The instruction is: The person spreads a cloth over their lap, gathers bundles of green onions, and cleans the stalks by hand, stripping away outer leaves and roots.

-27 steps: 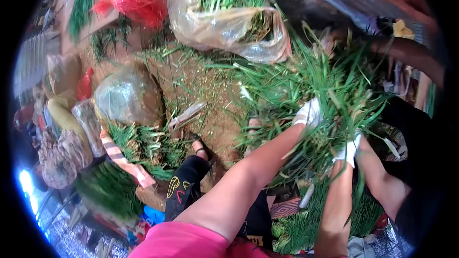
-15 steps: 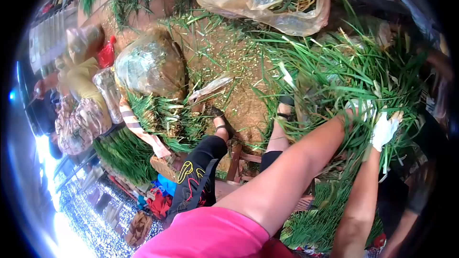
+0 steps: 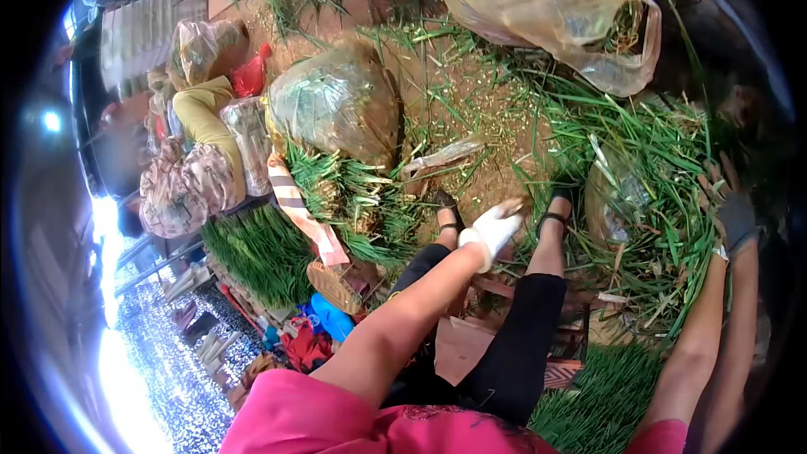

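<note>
My left hand [image 3: 496, 229], in a white glove with bare fingertips, is above the ground between my two sandalled feet. Its fingers look pressed together, and I cannot make out whether anything is in them. At the right edge my right forearm [image 3: 693, 345] reaches to a heap of long green chive-like leaves [image 3: 647, 151]. Only a bit of white cuff shows at that wrist; the hand is hidden by another person's grey-gloved hand [image 3: 736, 214], whose fingers are spread over the leaves. A clear plastic bag [image 3: 618, 193] lies partly under the heap.
A filled plastic bag [image 3: 336, 101] stands on the ground, with bundled leaves [image 3: 357, 197] in front of it. A large open bag [image 3: 546, 4] lies at the back. Stacked green bundles [image 3: 261, 252] are at left, and more leaves [image 3: 597, 395] at bottom right. Another person [image 3: 206, 130] sits at left.
My left hand has left the leaf heap and moved left, over the ground by my feet. My right hand has gone from plain view behind the grey-gloved hand. The view has shifted.
</note>
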`<state>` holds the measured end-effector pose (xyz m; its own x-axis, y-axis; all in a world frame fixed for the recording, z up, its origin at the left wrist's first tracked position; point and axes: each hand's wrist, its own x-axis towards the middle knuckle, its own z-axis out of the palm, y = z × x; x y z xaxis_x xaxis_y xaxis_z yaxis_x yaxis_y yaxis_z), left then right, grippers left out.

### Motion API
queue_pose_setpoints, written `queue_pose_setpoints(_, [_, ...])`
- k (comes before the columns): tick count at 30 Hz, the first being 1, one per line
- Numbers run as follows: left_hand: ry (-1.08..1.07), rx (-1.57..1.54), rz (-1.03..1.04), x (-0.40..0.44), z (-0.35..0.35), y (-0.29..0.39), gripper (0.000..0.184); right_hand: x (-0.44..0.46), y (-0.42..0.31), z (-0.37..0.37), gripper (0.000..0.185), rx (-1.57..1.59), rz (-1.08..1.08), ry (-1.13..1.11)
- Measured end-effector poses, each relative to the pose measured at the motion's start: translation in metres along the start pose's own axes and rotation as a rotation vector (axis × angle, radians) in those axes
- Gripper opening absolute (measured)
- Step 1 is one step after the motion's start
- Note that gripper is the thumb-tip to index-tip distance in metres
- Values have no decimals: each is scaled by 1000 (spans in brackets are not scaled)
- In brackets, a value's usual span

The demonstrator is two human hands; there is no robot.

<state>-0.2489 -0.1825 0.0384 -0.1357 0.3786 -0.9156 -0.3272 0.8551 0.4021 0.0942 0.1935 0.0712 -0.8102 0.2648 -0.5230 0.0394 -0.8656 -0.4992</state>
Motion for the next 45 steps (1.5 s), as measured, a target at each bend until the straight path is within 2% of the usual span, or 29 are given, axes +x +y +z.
queue_pose_setpoints(1, [14, 171, -37, -26, -25, 12, 45, 8, 3, -2, 52, 105, 38, 69])
queue_pose_setpoints(2, [35, 336, -73, -52, -47, 23, 43, 14, -2, -1, 53, -327, 1, 32])
queue_pose_setpoints(4, [76, 102, -100, -73, -90, -22, 40, 32, -12, 14, 54, -1074, -51, 69])
queue_pose_setpoints(7, [136, -90, -36, -112, -152, -36, 37, 67, -18, 68, 53, -1442, -20, 273])
queue_pose_setpoints(10, [243, -217, -147, -170, -203, -21, 40, 93, 2, 113, 51, -1676, 95, 572])
queue_pose_setpoints(14, [271, -14, 37, -229, -288, -85, 41, -21, 99, 135, 50, -1687, 529, 972])
queue_pose_setpoints(16, [343, -254, 1, -275, -310, -108, 40, -116, 133, 171, 49, -1614, 607, 1070])
queue_pose_setpoints(19, [416, -182, -131, -341, -335, -114, 42, -142, 145, 242, 43, -1669, 223, 1140])
queue_pose_setpoints(20, [401, -99, -277, -380, -336, -77, 44, -152, 156, 254, 43, -1647, 98, 1177])
queue_pose_setpoints(21, [383, -433, -223, -361, -356, -158, 46, -153, 161, 272, 42, -1483, -10, 1211])
queue_pose_setpoints(22, [402, -443, -190, -377, -362, -195, 46, -165, 164, 297, 40, -1319, -73, 1220])
queue_pose_setpoints(24, [422, -529, -169, -394, -370, -244, 43, -170, 167, 317, 43, -1185, 23, 1131])
queue_pose_setpoints(25, [474, -498, -246, -423, -368, -232, 42, -175, 176, 318, 41, -1360, -9, 1177])
queue_pose_setpoints(26, [405, -231, -338, -450, -372, -207, 41, -179, 178, 302, 36, -1057, 118, 1081])
queue_pose_setpoints(28, [500, -452, -284, -459, -360, -241, 40, -176, 179, 325, 29, -799, 234, 998])
queue_pose_setpoints(30, [568, -607, -240, -458, -343, -272, 40, -168, 182, 318, 29, -860, 402, 885])
queue_pose_setpoints(31, [571, -609, -279, -470, -333, -259, 38, -150, 163, 388, 32, -690, 487, 857])
queue_pose_setpoints(32, [589, -639, -258, -469, -322, -262, 36, -141, 158, 401, 35, -798, 636, 767])
queue_pose_setpoints(34, [631, -700, -232, -474, -291, -267, 33, -130, 153, 388, 30, -1419, 733, 588])
queue_pose_setpoints(35, [636, -747, -231, -481, -275, -257, 29, -120, 145, 374, 26, -1934, 749, 68])
queue_pose_setpoints(36, [656, -830, -204, -482, -257, -261, 28, -111, 135, 361, 27, -2441, 507, -429])
queue_pose_setpoints(37, [637, -962, -197, -487, -234, -264, 28, -100, 118, 366, 20, -2236, 282, -352])
queue_pose_setpoints(38, [614, -1090, -186, -493, -212, -267, 28, -86, 103, 371, 16, -1995, 314, -173])
queue_pose_setpoints(39, [523, -609, -160, -487, -193, -291, 27, -73, 89, 372, 11, -1743, 307, -6])
queue_pose_setpoints(40, [502, -466, -419, -502, -177, -277, 31, -46, 75, 339, 10, -1452, 502, 242])
queue_pose_setpoints(41, [459, -375, -487, -520, -165, -256, 33, -31, 63, 322, 11, -1143, 686, 479])
queue_pose_setpoints(43, [419, -236, -551, -543, -145, -235, 37, -7, 48, 366, 25, -1144, 305, 598])
queue_pose_setpoints(44, [419, -183, -560, -554, -135, -230, 39, 12, 32, 374, 31, -1187, 445, 627])
queue_pose_setpoints(45, [424, -125, -568, -563, -124, -230, 40, 23, 27, 384, 35, -1186, 407, 550])
